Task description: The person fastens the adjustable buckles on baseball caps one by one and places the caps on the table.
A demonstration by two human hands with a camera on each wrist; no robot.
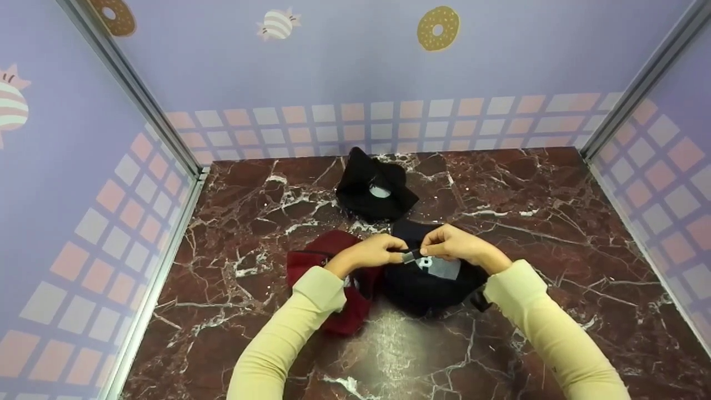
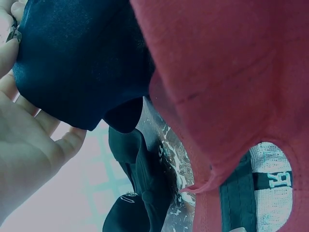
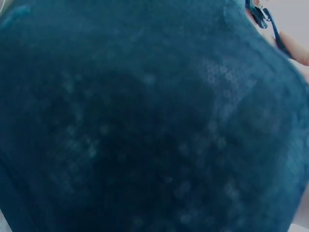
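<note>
A dark navy cap (image 1: 427, 291) lies in front of the person, and its strap with a metal buckle (image 1: 410, 256) is raised between both hands. At the buckle end, the left hand (image 1: 375, 251) pinches the strap; in the left wrist view its fingers lie along the edge of the dark cloth. With thumb and forefinger, the right hand (image 1: 458, 244) grips the strap's other part close by. Dark cloth (image 3: 145, 121) fills most of the right wrist view, hiding much of the right hand. A red cap (image 1: 355, 319) sits under the left forearm, touching the navy one.
A black cap (image 1: 366, 200) with a white patch inside stands farther back on the dark red marbled table (image 1: 533, 233). Patterned lilac panels (image 1: 355, 72) enclose the back and both sides, joined by metal corner posts (image 1: 133, 83).
</note>
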